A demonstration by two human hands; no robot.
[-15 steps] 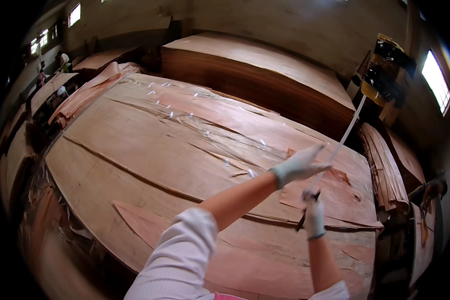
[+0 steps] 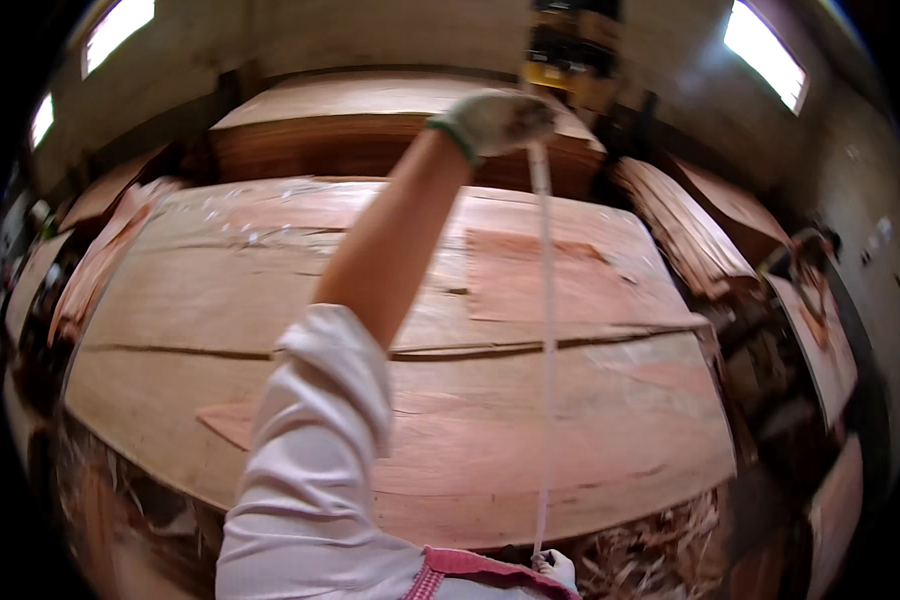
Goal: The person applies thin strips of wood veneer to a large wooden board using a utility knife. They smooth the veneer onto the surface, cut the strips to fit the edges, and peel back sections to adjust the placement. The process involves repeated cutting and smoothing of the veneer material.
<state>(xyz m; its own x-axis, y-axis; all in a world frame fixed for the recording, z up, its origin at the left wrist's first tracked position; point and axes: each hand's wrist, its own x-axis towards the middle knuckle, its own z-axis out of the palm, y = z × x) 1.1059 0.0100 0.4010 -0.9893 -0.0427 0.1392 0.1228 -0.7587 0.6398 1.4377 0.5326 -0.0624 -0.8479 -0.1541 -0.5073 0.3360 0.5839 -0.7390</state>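
Observation:
A long, narrow strip of whitish tape (image 2: 547, 330) is stretched down in front of me. My left hand (image 2: 500, 125), in a white glove with a green cuff, is raised and closed on its upper part. Low at the bottom edge, my gloved right hand (image 2: 558, 568) pinches the lower end; much of this hand is out of the picture. Below the strip lies a wide stack of wood veneer sheets (image 2: 200, 300) with long splits. A smaller reddish veneer piece (image 2: 530, 285) rests on it, and small shiny bits (image 2: 255, 235) dot its far left part.
Beyond the stack stands another tall veneer pile (image 2: 310, 145). Black and yellow rolls (image 2: 570, 50) hang at the back. Bent veneer sheets (image 2: 680, 225) lie at the right, with a person (image 2: 815, 260) past them. Veneer scraps (image 2: 660, 550) cover the floor near me.
My left hand has risen toward the rolls and closed on the strip. My right hand has dropped to the bottom edge; its dark tool no longer shows. My view has turned right.

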